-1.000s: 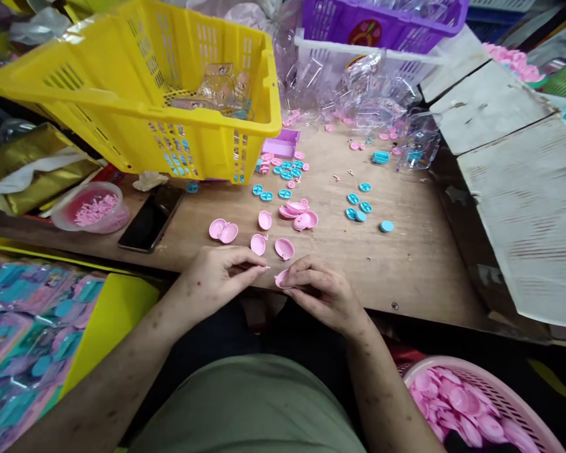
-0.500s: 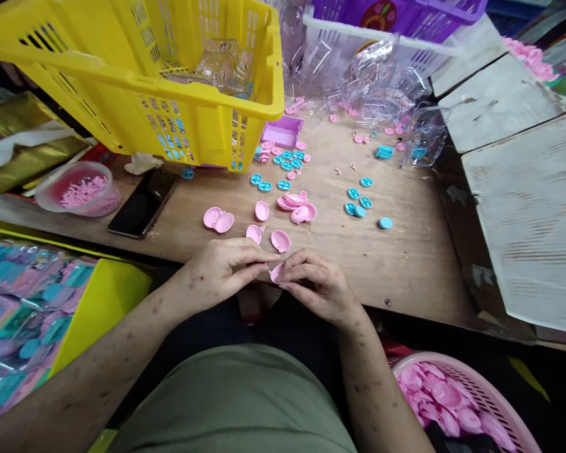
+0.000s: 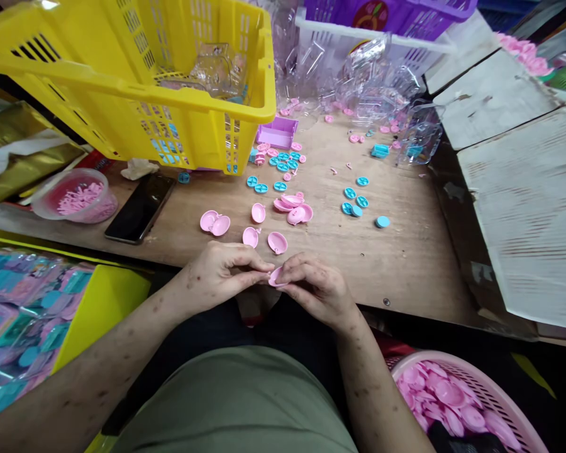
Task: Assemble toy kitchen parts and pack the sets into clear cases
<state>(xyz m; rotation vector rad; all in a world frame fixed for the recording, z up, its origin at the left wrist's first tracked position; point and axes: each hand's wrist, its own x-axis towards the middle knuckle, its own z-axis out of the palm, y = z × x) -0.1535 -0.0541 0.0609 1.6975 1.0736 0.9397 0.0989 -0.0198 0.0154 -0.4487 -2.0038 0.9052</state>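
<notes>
My right hand (image 3: 314, 283) is closed on a small pink oval plastic shell (image 3: 275, 277), holding it by its right side over the table's front edge. At the shell's left tip, the thumb and forefinger of my left hand (image 3: 224, 274) are pinched together; what lies between them is too small to make out. Just beyond my hands rest loose pink shells, one (image 3: 278, 243) with its hollow side up and another (image 3: 250, 237) with a small pink bit at its rim. A pair of shells (image 3: 216, 223) lies to the left, and a small pile of shells (image 3: 299, 214) farther back.
Blue discs (image 3: 283, 166) and pink bits lie across the wooden table (image 3: 405, 264). A yellow crate (image 3: 193, 113), a phone (image 3: 140, 207) and a tub of small pink parts (image 3: 82, 198) stand left. Clear packaging (image 3: 372, 88) fills the back. A pink basket (image 3: 495, 393) of shells sits lower right.
My left fingertips have come in against the tip of the shell in my right hand. The whole view has shifted slightly; the loose pieces on the table lie as before.
</notes>
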